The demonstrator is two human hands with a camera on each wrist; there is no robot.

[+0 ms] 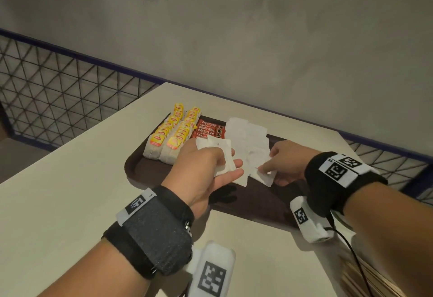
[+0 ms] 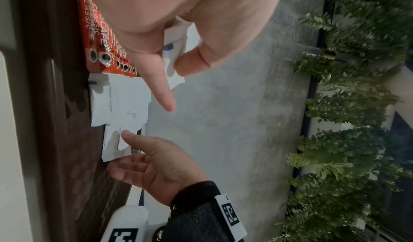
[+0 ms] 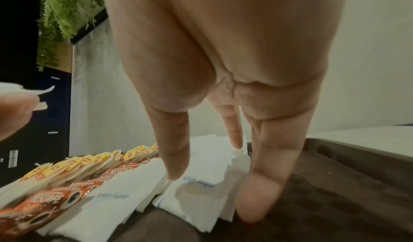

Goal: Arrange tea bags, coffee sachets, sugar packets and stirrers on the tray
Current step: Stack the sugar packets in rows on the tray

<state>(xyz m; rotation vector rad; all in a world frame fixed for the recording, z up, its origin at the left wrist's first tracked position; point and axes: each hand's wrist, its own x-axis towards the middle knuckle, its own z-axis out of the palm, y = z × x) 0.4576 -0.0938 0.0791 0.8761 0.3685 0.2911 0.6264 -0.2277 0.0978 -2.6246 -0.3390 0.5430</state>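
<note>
On the dark brown tray (image 1: 138, 168) mid-frame in the head view, most of the job looks done already. Two neat rows of yellow-tagged tea bags (image 1: 168, 136) sit at the tray's upper left, a row of red coffee sachets (image 1: 207, 130) is tucked right beside them, and a line of white sugar packets (image 1: 251, 142) runs down to their right.

Sugar seems to be the step in hand. The left hand (image 1: 206, 168) is curled round a small bunch of white sugar packets, holding them just above the tray. The right hand (image 1: 283, 163) is pressing its thumb and fingertips down on the nearest packet in the row, pinching its edge, probably to square it up.

What's left, I reckon: set down the packets from the left hand, then the stirrers. None are on the tray yet. Something pale and stick-like shows at the lower right corner of the head view, could be them, too blurry to say.

Writing: the sachets clearly read "NESCAFE", and "CLASSIC" from the left wrist view. Sugar packets say "white sugar" in small blue print. The tea tags carry a red logo, too small to read for sure.
</note>
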